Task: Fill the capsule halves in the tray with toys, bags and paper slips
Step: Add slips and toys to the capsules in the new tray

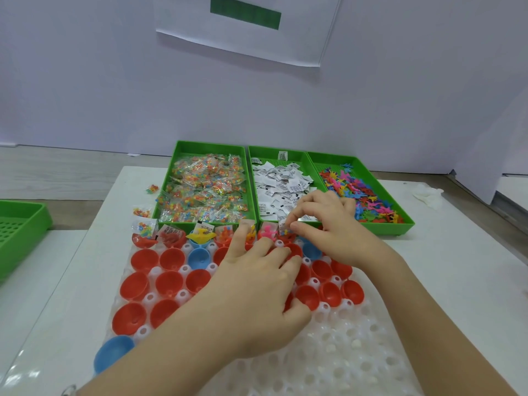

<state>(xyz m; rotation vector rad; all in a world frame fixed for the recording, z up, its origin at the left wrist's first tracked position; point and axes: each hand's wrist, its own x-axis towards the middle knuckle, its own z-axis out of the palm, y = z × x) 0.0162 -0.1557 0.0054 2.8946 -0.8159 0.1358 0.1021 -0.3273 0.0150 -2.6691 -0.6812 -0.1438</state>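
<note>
A clear plastic tray [337, 352] with round wells holds red capsule halves [171, 258] and blue capsule halves [199, 258]. The far row of halves [200, 234] carries toys, bead bags and paper slips. My left hand [257, 281] lies over the tray's middle, fingers spread on the halves, index finger reaching to the far row. My right hand [328, 224] pinches a small bead bag [285, 230] with a slip between thumb and fingers, right above a far-row capsule half.
Three green bins stand behind the tray: bead bags [203, 190], paper slips [280, 181], coloured plastic toys [363, 195]. A few loose bags [141, 211] lie left of them. Another green bin [20, 232] sits at the far left. A wall rises behind.
</note>
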